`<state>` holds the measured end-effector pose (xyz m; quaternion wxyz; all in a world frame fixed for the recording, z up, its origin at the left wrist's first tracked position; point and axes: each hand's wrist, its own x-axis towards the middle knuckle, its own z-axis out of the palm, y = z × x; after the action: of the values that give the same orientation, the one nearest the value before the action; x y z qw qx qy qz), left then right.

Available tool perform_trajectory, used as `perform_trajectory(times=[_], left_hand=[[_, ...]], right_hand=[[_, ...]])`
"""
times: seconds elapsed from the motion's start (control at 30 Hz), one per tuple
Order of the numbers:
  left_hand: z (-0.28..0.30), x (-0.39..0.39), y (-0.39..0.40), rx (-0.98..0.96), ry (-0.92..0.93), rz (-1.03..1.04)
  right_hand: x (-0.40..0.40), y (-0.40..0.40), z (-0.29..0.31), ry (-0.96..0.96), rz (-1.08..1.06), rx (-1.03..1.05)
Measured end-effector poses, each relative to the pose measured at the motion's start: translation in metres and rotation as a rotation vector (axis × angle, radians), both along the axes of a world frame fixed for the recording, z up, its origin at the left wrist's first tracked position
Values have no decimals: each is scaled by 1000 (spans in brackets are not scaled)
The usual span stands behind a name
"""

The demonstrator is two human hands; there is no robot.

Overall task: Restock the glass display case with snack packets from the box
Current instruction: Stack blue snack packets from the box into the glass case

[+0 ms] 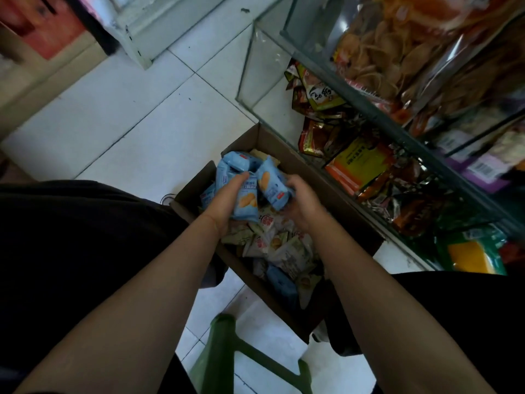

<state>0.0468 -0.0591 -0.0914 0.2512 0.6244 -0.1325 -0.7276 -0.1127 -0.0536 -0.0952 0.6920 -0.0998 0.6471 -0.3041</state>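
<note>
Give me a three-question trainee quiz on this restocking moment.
1. True or false: both hands hold blue packets above the cardboard box.
2. What colour are most packets left in the box? A red, B white, C green.
3. Which side of the box is the glass display case on?

Key: 1 true, left hand and right hand both grip them. 2 B. 3 The person's right.

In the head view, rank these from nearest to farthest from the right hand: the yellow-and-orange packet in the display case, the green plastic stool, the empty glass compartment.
From the right hand:
1. Yellow-and-orange packet, in the display case just right of the hand.
2. Empty glass compartment, up at the case's far end.
3. Green plastic stool, low in the frame between the forearms.
</note>
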Motion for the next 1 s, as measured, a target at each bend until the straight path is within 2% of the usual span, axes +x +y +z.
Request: perform_trajectory(times=[0.1,0.17,0.23,0.37,0.5,0.6,0.87,0.93,1.0], left_hand=[[13,-1,-3,14,88,59],[22,-1,-4,-3,167,62],[32,-2,-4,-39,207,34],[49,-4,-2,-81,270,-38],[47,-2,3,-105,165,-70],[41,2,4,-82,153,-51],[33,-1,4,-27,236,-150],[35,-4,7,-58,251,-220],[38,-7,10,-82,252,-257]], right_hand=[[-17,8,25,-386,-176,-41],[-25,13,43,-500,-128,-135],[-26,18,59,-527,-40,-218],[-27,28,70,-442,5,-311],[-33,31,71,-248,45,-322],[-40,30,79,-107,100,-341],[-50,25,85,-160,210,-364],[-45,23,79,-86,188,-364],[-37,20,70,66,86,-360]])
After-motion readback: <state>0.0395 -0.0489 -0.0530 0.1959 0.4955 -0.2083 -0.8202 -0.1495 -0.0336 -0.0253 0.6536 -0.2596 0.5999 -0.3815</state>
